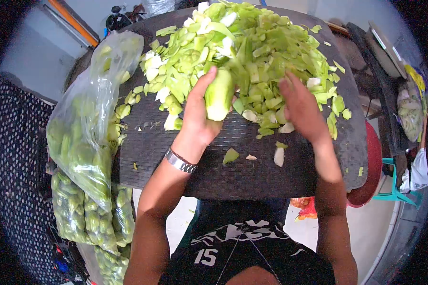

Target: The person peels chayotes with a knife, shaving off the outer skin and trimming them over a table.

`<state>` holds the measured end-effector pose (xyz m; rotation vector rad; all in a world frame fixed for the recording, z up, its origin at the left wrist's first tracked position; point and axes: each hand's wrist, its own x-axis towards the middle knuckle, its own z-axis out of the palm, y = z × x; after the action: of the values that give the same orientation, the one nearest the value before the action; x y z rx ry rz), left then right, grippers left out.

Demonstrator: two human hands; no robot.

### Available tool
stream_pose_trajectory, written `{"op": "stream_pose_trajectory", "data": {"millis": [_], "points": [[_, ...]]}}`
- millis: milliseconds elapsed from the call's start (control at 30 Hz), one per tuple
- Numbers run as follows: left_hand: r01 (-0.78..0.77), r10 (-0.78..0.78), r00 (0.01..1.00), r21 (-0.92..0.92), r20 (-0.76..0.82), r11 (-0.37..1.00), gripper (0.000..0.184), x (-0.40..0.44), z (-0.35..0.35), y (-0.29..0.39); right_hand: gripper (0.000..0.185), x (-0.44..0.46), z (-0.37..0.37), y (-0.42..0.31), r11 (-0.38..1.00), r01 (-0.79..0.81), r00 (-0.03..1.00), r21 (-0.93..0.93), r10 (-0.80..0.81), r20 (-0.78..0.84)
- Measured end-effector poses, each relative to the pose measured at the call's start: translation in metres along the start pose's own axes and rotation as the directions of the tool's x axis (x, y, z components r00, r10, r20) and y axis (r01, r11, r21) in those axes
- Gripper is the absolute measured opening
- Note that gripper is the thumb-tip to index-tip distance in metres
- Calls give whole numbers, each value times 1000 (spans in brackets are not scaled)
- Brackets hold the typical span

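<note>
My left hand (200, 111), with a metal watch on its wrist, is wrapped round a pale green peeled vegetable (219, 95) held upright over the dark table. My right hand (302, 104) is at the right front edge of a big heap of green peelings and pieces (271, 52). Its fingers are partly blurred and point up toward the heap; whether they hold anything cannot be made out. A few loose scraps (231, 156) lie on the table in front of the heap.
A clear plastic bag of green vegetables (83, 128) rests against the table's left side, with more filled bags (71, 204) below it. On the right are a red round container (368, 166), a teal stool (390, 183) and hanging bags (409, 111).
</note>
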<state>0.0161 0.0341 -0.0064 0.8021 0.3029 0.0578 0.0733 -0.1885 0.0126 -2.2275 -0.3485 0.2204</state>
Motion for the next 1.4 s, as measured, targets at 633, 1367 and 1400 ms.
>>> {"op": "stream_pose_trajectory", "data": {"millis": [633,1367,1400], "points": [[123,-122,992,-122,11,985,53,-17,4,-14,102,-30,48,-18,779,576,816,-248,-566,119],[119,-116,992,-96,42,988,53,-16,10,5,80,14,-17,32,971,160,976,-175,-182,-117],[99,-99,995,-85,7,991,54,-14,10,5,81,10,-14,25,974,158,980,-165,-175,-93]]}}
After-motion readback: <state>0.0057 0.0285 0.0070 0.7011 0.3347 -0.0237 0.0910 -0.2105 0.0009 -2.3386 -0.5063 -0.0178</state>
